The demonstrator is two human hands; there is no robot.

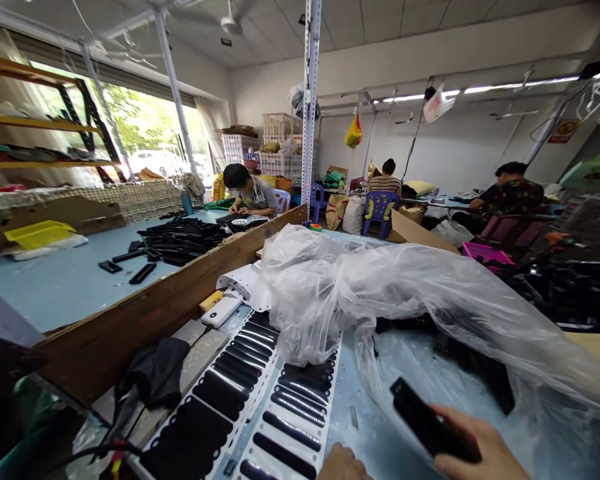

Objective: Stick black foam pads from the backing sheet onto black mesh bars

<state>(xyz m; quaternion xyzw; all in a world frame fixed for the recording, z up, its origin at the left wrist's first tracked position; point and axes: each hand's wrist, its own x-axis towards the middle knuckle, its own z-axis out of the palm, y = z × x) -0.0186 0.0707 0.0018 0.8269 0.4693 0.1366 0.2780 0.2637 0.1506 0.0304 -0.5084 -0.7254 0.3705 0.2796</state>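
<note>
My right hand [485, 445] is closed around a long black plastic piece [430, 420], held at a tilt above the blue tabletop, with its far end pointing up and left. My left hand [344, 465] is at the bottom edge, beside a white backing sheet [285, 440] that carries glossy black oblong strips. Its fingers look curled; what they hold, if anything, is hidden. Left of that lies a second sheet of black strips [220, 400]. Behind my right hand, a large clear plastic bag [395, 280] spreads over the table and partly covers dark pieces [480, 367].
A wooden divider [180, 287] runs along the left, with a white power bank [221, 311] and dark cloth [155, 373] near it. Beyond it are a pile of black pieces [180, 240], a yellow tray [40, 233] and a seated person [260, 193]. Two more people sit farther back.
</note>
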